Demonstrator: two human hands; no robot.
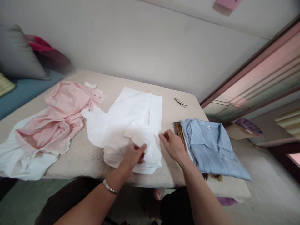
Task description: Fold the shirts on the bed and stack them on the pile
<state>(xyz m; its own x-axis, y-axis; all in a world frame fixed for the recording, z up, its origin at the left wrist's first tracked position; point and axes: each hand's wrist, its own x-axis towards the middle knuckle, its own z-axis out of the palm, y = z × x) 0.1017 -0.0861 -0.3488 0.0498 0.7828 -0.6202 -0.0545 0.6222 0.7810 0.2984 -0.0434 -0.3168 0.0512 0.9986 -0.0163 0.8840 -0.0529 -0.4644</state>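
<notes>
I see my left hand (134, 155) w/ a closed grip pinching a fold of the white garment (131, 122), which lies mid-tabletop (79, 159). My right hand (172, 144) rests on the garment's right edge, fingers curled; can't tell if its grip holds cloth. Pink dress (58, 118) lies to the left, folded blue shirt (211, 147) just right, on a stack.

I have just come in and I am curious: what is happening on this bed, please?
A person is handling a white garment spread on the beige mattress. The left hand pinches its lower edge; the right hand touches the fabric beside it. A pink garment lies unfolded to the left, and a folded blue shirt tops a stack at the right.
</notes>
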